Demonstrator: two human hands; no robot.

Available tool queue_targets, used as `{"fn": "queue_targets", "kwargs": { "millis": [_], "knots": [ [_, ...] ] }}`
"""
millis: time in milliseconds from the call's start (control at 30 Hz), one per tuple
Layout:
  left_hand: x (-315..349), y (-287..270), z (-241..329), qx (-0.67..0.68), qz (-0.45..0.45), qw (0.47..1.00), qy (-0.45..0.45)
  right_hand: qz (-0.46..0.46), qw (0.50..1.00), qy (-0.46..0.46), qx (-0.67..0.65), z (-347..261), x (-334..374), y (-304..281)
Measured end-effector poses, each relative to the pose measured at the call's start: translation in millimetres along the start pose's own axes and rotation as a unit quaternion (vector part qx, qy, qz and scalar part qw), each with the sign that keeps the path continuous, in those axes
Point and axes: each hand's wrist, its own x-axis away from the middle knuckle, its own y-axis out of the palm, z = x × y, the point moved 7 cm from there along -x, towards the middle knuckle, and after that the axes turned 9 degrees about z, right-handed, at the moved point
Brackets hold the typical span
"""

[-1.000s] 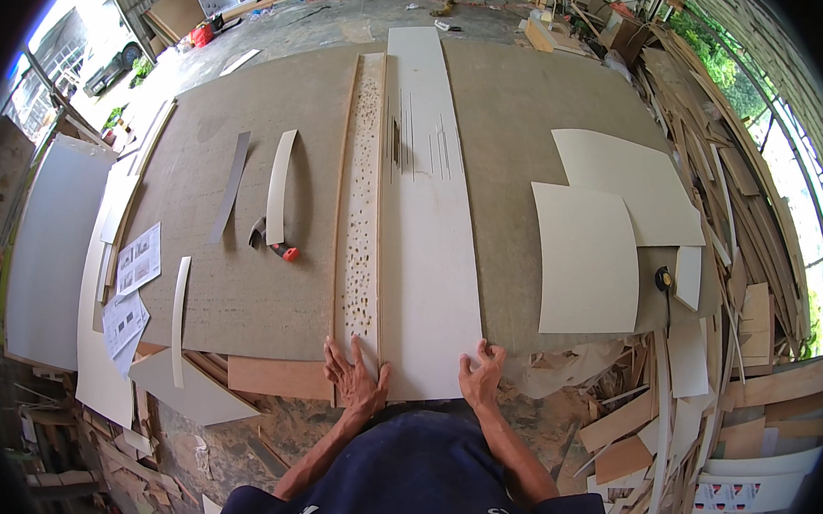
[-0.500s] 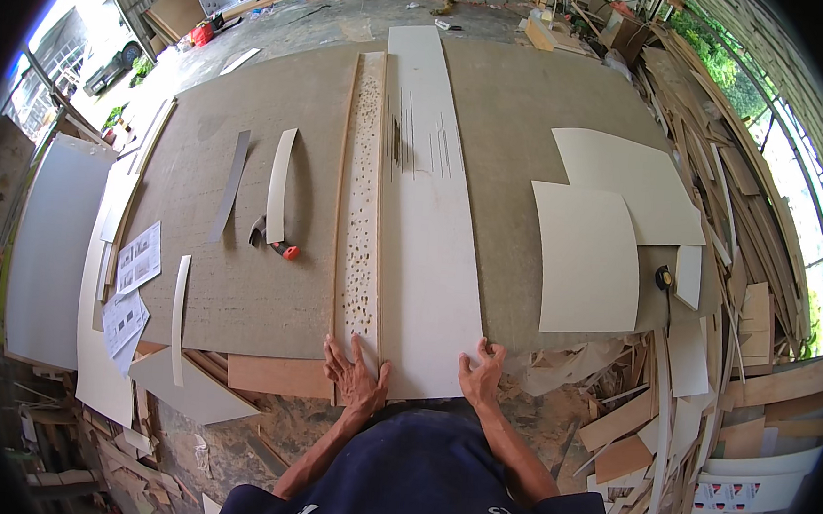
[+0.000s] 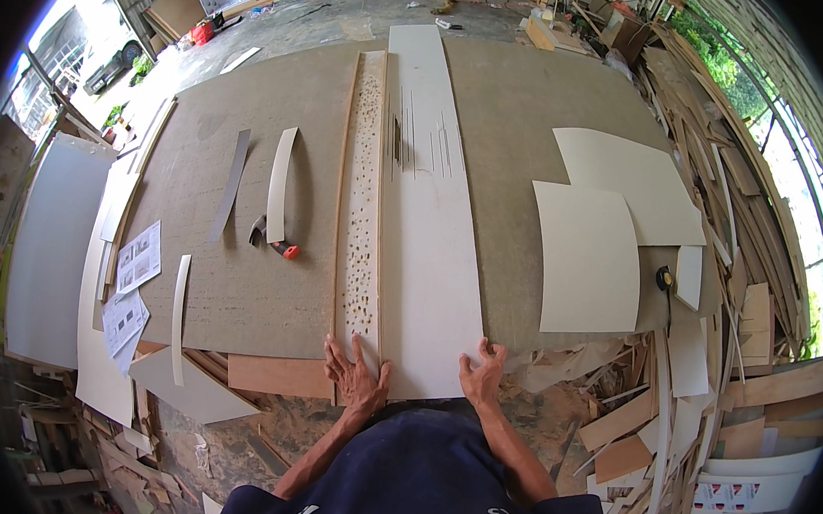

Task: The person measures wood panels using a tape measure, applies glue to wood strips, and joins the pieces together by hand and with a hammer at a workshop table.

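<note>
A long white board (image 3: 430, 258) runs away from me across the grey-brown work surface (image 3: 553, 96), with several dark thin marks near its far half. Along its left side lies a narrow trough-like strip (image 3: 364, 188) with thin wooden edges and yellowish dabs dotted over it. My left hand (image 3: 357, 381) rests spread on the near end of the strip, thumb toward the white board. At the near right corner of the white board, my right hand (image 3: 481, 379) grips the edge with bent fingers, its thumb on the board; some fingertips are partly hidden.
Left of the strip lie a hammer (image 3: 274, 239), a white strip (image 3: 282, 183), a dark strip (image 3: 232, 185) and printed sheets (image 3: 138, 257). At right are white panels (image 3: 590, 259) and a tape measure (image 3: 664, 278). Wood offcuts (image 3: 734, 220) are piled along the right.
</note>
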Motion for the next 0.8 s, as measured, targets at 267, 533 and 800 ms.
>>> {"fn": "queue_targets", "kwargs": {
  "millis": [267, 533, 800],
  "knots": [
    [-0.2, -2.2, 2.4, 0.005, 0.0, 1.0, -0.004, 0.0, 1.0, 0.006, 0.0, 2.6, -0.3, 0.4],
    [1.6, 5.1, -4.3, 0.012, 0.004, 1.0, -0.005, 0.004, 1.0, 0.01, -0.007, -0.4, -0.8, -1.6],
    [2.3, 4.7, -4.7, 0.015, 0.007, 1.0, -0.008, 0.005, 1.0, 0.017, -0.008, 0.0, -1.6, -2.3]
  ]
}}
